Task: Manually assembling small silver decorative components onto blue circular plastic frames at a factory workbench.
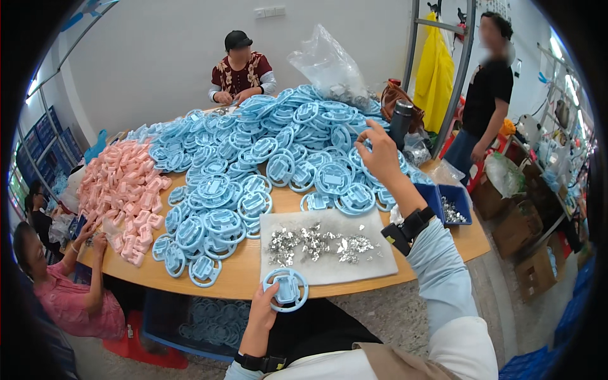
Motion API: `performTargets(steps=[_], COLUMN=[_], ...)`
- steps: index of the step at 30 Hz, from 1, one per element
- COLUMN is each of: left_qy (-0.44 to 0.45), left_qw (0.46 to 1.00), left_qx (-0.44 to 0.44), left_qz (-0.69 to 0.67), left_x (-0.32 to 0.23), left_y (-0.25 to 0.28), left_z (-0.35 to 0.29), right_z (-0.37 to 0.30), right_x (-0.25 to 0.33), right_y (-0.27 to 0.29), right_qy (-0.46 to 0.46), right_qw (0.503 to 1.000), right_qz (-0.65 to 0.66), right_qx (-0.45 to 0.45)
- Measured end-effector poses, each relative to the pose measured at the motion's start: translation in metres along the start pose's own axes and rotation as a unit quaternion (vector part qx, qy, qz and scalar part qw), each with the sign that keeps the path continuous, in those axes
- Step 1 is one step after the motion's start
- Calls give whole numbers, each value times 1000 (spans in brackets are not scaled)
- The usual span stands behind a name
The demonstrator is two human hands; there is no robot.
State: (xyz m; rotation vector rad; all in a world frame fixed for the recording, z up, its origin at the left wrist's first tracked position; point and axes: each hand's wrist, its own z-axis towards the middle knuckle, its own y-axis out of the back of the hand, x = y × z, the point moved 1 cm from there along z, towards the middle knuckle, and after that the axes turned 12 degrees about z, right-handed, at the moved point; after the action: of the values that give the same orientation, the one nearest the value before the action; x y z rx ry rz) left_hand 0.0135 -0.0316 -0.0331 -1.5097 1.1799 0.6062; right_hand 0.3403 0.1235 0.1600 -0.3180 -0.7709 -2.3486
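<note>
My left hand [261, 311] grips a light blue round plastic part [288, 290] at the table's near edge, its thumb over the ring-shaped rim. The part has a raised rectangular middle. My right hand [382, 155] is lifted at the right side of the big heap of similar blue plastic parts [221, 152]; its fingers are apart and nothing shows in them. Whether it touches the heap I cannot tell. Just beyond my left hand lies a white board [373, 269] with small shiny metal pieces [315, 242] spread in three loose clusters.
Pink plastic parts [126, 183] are heaped at the left. Blue bins [457, 212] with metal bits, a dark flask [399, 123] and a clear plastic bag [329, 66] stand around the right side. Co-workers sit at left and far side; another person stands at right.
</note>
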Motion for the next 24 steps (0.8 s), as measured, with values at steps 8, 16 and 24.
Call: performTargets(steps=[8,16,24], left_qy=[-4,15,15], left_qw=[1000,998,999], left_qx=[-18,-53,-12], left_qz=[25,8,-25], left_x=[1,-4,-38], left_y=[2,-4,-30], left_z=[2,-3,20], right_z=[14,27,-36], right_x=[-40,-66,31], right_y=[-4,-13,-17], right_qy=[-64,-50,-26], right_qw=[997,998,973], right_qz=[35,15,215], right_qx=[-6,-23,85])
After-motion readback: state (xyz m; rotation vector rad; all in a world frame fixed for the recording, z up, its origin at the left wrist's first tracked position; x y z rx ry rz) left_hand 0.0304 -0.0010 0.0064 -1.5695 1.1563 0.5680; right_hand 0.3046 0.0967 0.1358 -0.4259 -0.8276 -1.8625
